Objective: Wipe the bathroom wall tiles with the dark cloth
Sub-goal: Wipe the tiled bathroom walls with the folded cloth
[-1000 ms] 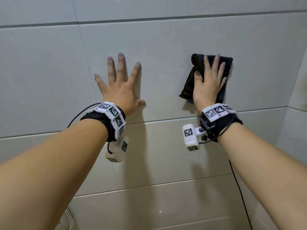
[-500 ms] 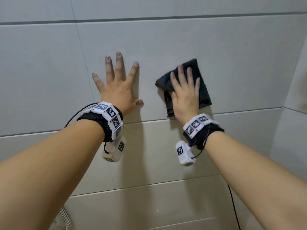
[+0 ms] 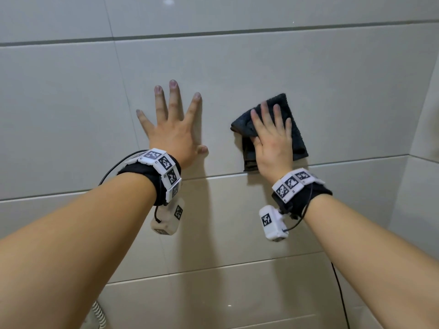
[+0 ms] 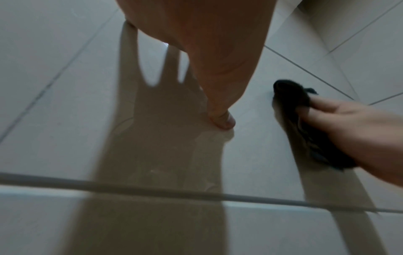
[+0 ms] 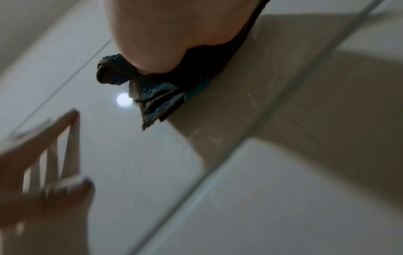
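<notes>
We are pressing our left hand [image 3: 174,136] flat on the wall tiles [image 3: 285,72]; just right of it, our right hand [image 3: 273,143] is lying on the cloth [image 3: 295,138], above a grout line [image 3: 356,160].

Left hand [image 4: 209,57] flat on wall tiles [image 4: 54,120]; right hand [image 4: 357,131] presses dark cloth [image 4: 290,96].

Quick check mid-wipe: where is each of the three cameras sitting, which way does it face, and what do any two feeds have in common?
Head: on the head, facing the wall tiles; both forearms, left hand flat, right hand pressing the dark cloth.
Left wrist: under the left wrist, looking along the palm; thumb and shadow show.
Right wrist: under the right wrist, looking up at the palm on the cloth.
Shared: both wrist views show the cloth and the opposite hand.
</notes>
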Motion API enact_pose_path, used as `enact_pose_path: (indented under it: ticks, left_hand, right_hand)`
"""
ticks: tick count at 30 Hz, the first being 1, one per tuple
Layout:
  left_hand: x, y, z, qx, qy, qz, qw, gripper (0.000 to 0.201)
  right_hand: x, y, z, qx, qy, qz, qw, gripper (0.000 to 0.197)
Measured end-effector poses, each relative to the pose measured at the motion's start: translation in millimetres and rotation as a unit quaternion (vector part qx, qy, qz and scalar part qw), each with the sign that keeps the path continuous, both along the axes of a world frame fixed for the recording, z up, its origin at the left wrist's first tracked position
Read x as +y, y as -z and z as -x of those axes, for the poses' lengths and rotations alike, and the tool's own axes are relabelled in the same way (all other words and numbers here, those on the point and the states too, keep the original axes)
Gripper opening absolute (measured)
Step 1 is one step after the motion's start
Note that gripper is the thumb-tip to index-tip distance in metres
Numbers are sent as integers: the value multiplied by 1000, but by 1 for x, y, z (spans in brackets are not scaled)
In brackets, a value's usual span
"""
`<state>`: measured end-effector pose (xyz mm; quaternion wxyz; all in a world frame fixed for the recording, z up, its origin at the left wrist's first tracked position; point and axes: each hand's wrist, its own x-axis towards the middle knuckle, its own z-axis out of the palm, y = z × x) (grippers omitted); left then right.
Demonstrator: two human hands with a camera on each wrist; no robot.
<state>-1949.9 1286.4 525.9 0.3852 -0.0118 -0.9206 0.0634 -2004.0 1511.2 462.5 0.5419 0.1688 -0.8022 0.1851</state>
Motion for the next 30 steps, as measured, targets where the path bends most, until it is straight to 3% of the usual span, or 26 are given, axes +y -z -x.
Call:
enact_pose_path:
  ticks: [5, 10, 13, 17, 23, 27, 30]
  left_hand:
    - [-2, 1, 1, 5, 6, -2, 1000, 124]
    - [-2, 1, 3, 5, 8, -5, 1000, 124]
    - [-2, 2, 4, 9, 5, 1, 1000, 123]
    - [-1, 2, 3, 7, 5, -3, 1000, 123]
    - [1, 1, -1, 1, -1, -3, 1000, 125]
    - [6, -3, -6, -20, -12, -4, 1000, 123]
    - [7, -8, -15, -59, -23, 2, 998, 119]
  right_hand:
    - [7, -67, 0, -3, -37, 82, 996, 61]
    - [-7, -83, -2, -15, -8, 111, 994, 60]
    - [-16, -65, -3, 0, 20, 20, 1000, 64]
    - [-27, -8, -4, 26, -3, -76, 997, 62]
    - [-25, 40, -12, 6, -56, -111, 992, 56]
    - [-20, 53, -29, -56, -86, -109, 989, 45]
    - [-14, 67, -48, -153, -105, -107, 977, 40]
